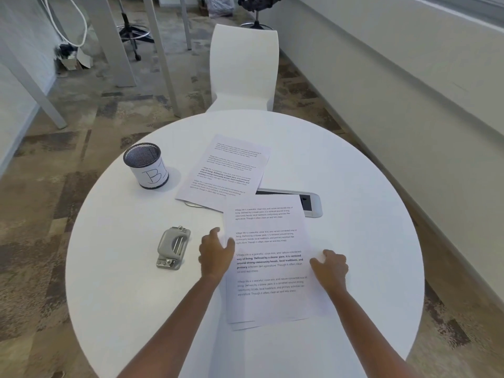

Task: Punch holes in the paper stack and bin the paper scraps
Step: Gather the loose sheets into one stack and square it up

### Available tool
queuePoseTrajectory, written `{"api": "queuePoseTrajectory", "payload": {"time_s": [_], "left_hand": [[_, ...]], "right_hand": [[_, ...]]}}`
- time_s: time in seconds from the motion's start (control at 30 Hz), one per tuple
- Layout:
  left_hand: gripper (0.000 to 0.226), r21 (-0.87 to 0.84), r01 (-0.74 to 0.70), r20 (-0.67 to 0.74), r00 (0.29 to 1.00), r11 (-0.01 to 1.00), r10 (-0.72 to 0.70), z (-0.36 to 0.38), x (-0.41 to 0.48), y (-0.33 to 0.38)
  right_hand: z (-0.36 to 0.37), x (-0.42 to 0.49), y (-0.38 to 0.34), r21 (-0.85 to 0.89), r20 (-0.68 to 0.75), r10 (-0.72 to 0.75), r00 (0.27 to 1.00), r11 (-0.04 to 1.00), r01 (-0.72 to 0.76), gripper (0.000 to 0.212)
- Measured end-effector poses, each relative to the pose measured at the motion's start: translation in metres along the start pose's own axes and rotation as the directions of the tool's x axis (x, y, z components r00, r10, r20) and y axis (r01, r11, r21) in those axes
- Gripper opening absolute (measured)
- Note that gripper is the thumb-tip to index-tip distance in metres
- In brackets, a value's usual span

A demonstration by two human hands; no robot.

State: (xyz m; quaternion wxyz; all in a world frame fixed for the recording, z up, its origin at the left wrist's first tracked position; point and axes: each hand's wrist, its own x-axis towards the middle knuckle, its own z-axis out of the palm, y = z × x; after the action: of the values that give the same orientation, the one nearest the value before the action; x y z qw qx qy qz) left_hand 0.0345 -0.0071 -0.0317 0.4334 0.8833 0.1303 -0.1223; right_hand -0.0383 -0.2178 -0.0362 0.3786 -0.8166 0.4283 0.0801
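While a round white table [122, 268] fills the lower frame on patterned carpet [68, 148], a chair [242, 64] stands at top centre. The stack [272, 268] lies lower centre and, with a loose sheet [226, 170], half hides a hatch [308, 204]. The left hand [215, 255] pinches its left edge. The right hand [331, 268] curls on its right edge, grip unclear. The punch [173, 248] lies just left, the cup [146, 166] upper left. Bare tabletop lies right.

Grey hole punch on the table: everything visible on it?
Grey metal-looking hole punch, domed lever with a slot showing two rods, silver fasteners at both ends. It lies flat on the white round table, untouched, left of the printed paper stack, apart from the left hand at that stack's edge. No paper in it.
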Motion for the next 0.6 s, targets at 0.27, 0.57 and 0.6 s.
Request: {"api": "queuePoseTrajectory", "payload": {"time_s": [0.27,0.57,0.6], "left_hand": [[0.053,-0.438,0.299,0.178,0.953,0.848,-0.245,0.009,0.015,0.016],[0.027,-0.478,0.340,0.305,0.929,0.810,-0.210,0.011,0.032,0.011],[0.029,-0.463,0.340,0.312,0.927,0.819,-0.209,0.012,0.033,0.011]], "right_hand": [[0.008,0.007,-0.016,0.108,0.107,0.059,0.992,0.992,-0.071,0.012],[-0.002,0.015,-0.015,0.283,0.237,0.089,0.967,0.946,-0.156,0.025],[-0.002,0.016,-0.013,0.289,0.248,0.084,0.965,0.945,-0.156,0.022]]}}
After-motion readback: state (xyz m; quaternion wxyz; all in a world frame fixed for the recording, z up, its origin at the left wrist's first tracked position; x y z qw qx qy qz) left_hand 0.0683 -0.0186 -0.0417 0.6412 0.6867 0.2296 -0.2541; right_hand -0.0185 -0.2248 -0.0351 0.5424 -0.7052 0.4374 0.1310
